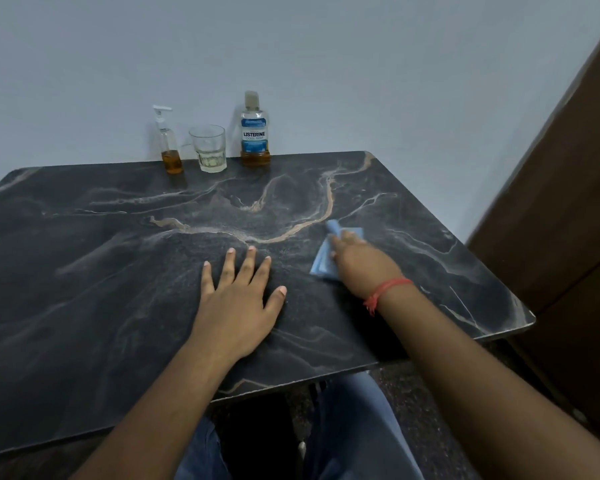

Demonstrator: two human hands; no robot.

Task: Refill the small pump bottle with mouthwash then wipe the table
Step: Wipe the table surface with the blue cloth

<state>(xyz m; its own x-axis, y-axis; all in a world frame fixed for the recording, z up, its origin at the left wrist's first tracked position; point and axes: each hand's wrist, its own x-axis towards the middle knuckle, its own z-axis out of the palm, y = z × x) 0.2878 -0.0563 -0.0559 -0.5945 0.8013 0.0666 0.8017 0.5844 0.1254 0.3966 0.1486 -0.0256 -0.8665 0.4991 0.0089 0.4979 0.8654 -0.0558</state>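
Observation:
A small clear pump bottle [168, 147] with amber liquid in its bottom stands at the back of the dark marble table [118, 271]. To its right stands the Listerine mouthwash bottle [255, 133], capped and low on amber liquid. My left hand [239, 296] lies flat on the table's middle, fingers spread. My right hand [357, 261] rests on a blue cloth [321, 259] on the right part of the table; the hand is blurred and covers most of the cloth, so I cannot see how its fingers lie.
A glass tumbler [209, 148] with a little clear liquid stands between the two bottles. A pale wall runs behind the table. A brown wooden panel [568, 202] stands close to the table's right edge. My legs are under the near edge.

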